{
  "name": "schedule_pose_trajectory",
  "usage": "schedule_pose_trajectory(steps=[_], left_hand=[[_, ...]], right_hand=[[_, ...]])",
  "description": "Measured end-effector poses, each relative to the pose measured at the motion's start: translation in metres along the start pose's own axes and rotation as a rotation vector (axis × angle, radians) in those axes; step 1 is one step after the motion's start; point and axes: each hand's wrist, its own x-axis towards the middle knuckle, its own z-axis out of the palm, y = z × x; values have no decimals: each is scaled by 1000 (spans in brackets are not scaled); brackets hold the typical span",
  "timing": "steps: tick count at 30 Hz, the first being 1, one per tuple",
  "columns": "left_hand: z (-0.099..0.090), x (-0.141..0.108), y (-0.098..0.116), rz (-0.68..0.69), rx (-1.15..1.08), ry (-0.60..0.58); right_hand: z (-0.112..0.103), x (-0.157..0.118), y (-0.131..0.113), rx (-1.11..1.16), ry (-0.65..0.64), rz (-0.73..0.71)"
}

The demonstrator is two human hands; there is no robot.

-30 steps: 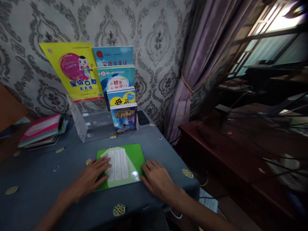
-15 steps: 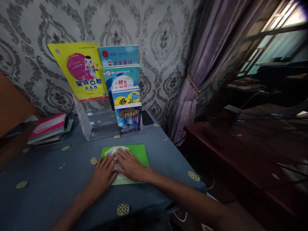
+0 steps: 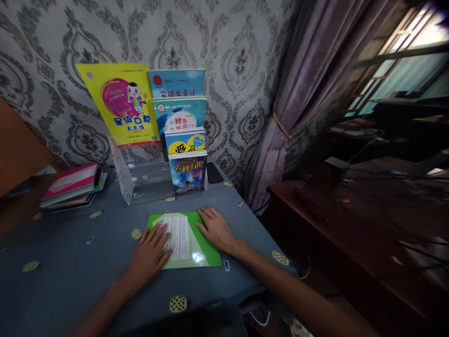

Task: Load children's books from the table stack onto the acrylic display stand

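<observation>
A green book with white text columns on its cover lies flat on the table, under both hands. My left hand rests on its left side, palm down with the fingers spread. My right hand lies over its right edge, fingers stretched toward the upper right corner. Neither hand grips anything. Beyond the book stands a clear stepped rack. It holds a yellow workbook on the left and a column of books on the right, with a dark blue book in front.
A stack of books and folders lies at the left of the table. A black phone sits right of the rack. The patterned tablecloth drops off at the right edge, near a dark red cabinet. A purple curtain hangs behind.
My right hand has slid right, from the book's middle beside my left hand to its right edge, uncovering the text columns. My left hand has stayed nearly in place.
</observation>
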Motion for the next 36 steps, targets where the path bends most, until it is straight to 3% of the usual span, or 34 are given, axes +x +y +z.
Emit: schedule_pose_trajectory(steps=[4,12,16,23,30,36], left_hand=[[-3,1,0,-9,-44,-35],[-8,2,0,34,-80,-109],[-9,5,1,72,-62,-127],[-10,16,4,175,6,-152],[-13,42,21,183,25,-162],[-16,57,40,87,-57,-195]], right_hand=[[-9,-6,-4,-30,20,-9],[-33,-10,5,81,-113,69],[-37,-11,19,284,-215,121],[-37,-19,27,912,-427,107],[-69,-28,19,1093,-348,191],[-97,-49,6,1090,-324,134]])
